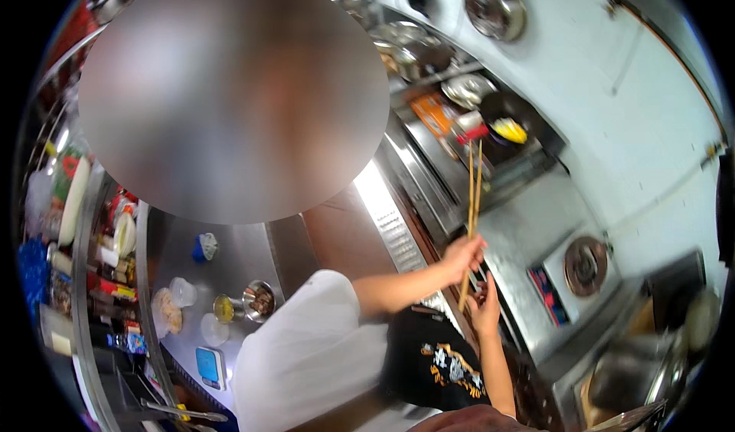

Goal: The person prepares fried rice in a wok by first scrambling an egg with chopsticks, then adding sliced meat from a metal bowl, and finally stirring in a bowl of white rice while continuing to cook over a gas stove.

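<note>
A pair of long wooden cooking chopsticks [474, 196] is held in my left hand [464, 257], its fingers closed around them. Their far ends point towards a dark wok [519, 110] with a bright yellow piece of food [510, 130], possibly egg, in it. A red item [472, 134], perhaps a handle, lies by the chopstick ends at the wok's near side. My right hand [486, 308] has its fingers apart beside the lower ends of the chopsticks; whether the thumb touches them, I cannot tell.
Beyond the wok lies a metal bowl [468, 90]. A round burner or plate [584, 265] sits on the steel counter. Behind me, a steel worktop [235, 260] holds a scale [210, 368], a metal bowl of brown food [259, 301] and plastic tubs. A blurred oval hides the upper left.
</note>
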